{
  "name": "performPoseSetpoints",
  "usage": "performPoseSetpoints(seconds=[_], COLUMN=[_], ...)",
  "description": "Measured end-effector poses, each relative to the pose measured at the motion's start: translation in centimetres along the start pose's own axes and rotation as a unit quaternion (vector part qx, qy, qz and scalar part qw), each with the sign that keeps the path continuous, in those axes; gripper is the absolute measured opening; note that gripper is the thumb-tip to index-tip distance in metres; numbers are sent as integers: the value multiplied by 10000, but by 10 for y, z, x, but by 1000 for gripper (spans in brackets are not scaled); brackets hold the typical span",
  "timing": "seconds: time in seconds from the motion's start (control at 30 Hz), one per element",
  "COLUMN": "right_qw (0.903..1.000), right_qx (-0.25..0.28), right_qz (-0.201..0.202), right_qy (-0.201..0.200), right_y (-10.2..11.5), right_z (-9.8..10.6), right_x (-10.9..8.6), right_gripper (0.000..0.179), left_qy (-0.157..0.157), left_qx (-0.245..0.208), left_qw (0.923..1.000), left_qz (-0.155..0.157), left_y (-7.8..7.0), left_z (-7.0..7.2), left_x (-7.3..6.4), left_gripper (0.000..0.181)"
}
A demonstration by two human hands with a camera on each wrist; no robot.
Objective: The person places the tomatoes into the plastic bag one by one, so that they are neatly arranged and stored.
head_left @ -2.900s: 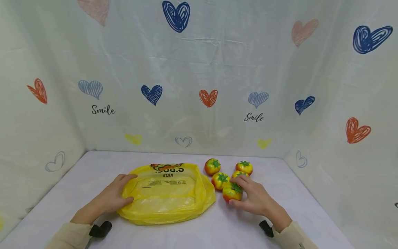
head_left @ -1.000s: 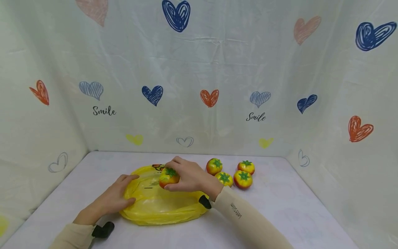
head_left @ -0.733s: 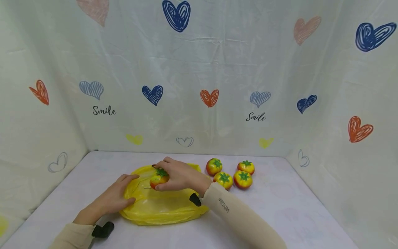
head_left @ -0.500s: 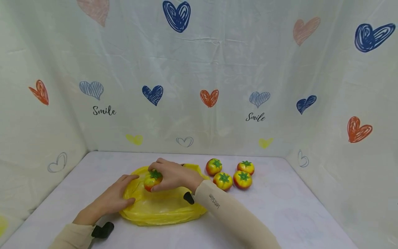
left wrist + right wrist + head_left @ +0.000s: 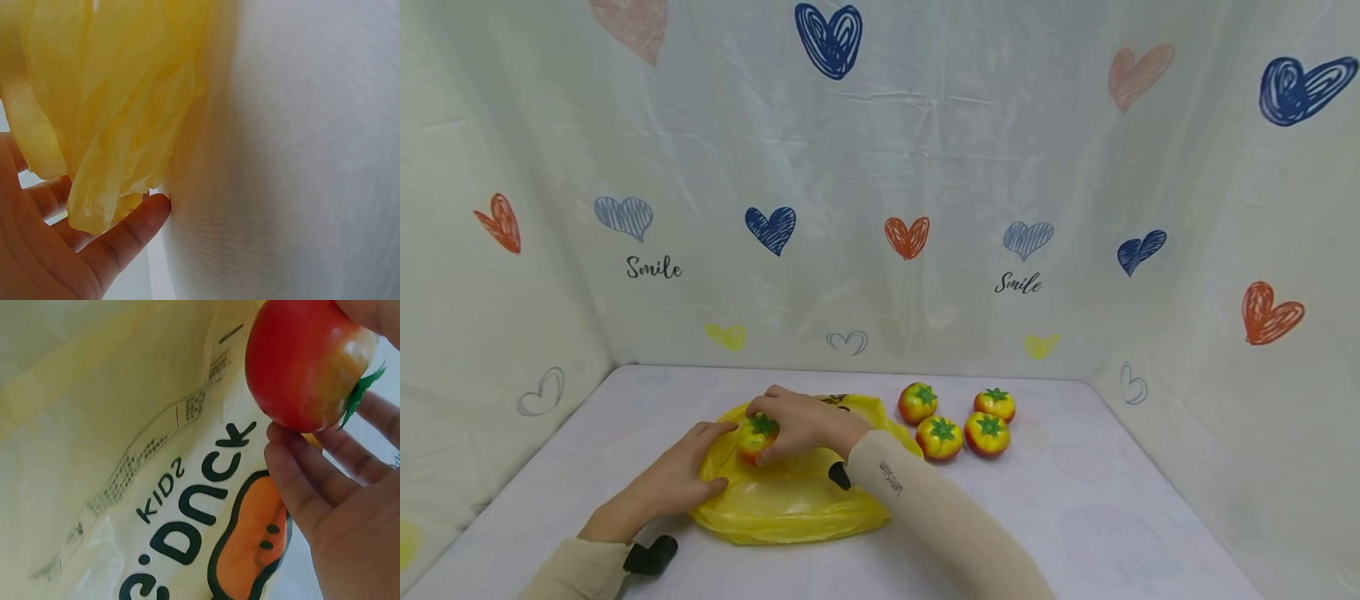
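A yellow plastic bag [image 5: 775,508] lies spread on the table, with dark lettering and an orange figure printed on it. My left hand [image 5: 677,471] rests at its left edge, fingers and thumb spread. The left wrist view shows the loose bag film [image 5: 119,94] hanging between that thumb and the fingers. Over the left part of the bag, my right hand [image 5: 801,425] grips a red-and-yellow toy tomato [image 5: 750,442] with a green leaf top. In the right wrist view, this tomato [image 5: 300,369] sits between thumb and fingertips, close over the bag's printed film [image 5: 150,481].
Several more toy tomatoes [image 5: 939,437] stand in a group on the white table [image 5: 1060,500], right of the bag. A pale curtain [image 5: 955,167] with printed hearts encloses the back and sides. Each wrist carries a black device [image 5: 651,556].
My right hand picked up the nearest tomato from the group and carried it left over the bag, lately moving further left and slightly lower. My left hand has stayed at the bag's edge.
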State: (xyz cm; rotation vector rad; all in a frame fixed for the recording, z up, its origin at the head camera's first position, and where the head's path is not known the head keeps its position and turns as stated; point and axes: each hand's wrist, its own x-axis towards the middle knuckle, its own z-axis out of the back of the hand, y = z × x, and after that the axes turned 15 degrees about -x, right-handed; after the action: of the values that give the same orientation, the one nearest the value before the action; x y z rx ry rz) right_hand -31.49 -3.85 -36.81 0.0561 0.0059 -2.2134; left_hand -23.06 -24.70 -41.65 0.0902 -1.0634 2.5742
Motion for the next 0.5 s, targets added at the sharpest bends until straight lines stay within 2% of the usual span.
performPoseSetpoints(seconds=[0.5], right_qw=[9995], right_qx=[-287], right_qz=[-123], right_qy=[4], right_y=[-2], right_z=[-11], right_x=[10], right_gripper=[63], left_qy=[-8], left_qx=[70], left_qw=[10000], left_qz=[25], left_y=[2], left_z=[-2], left_x=[1], left_gripper=[68])
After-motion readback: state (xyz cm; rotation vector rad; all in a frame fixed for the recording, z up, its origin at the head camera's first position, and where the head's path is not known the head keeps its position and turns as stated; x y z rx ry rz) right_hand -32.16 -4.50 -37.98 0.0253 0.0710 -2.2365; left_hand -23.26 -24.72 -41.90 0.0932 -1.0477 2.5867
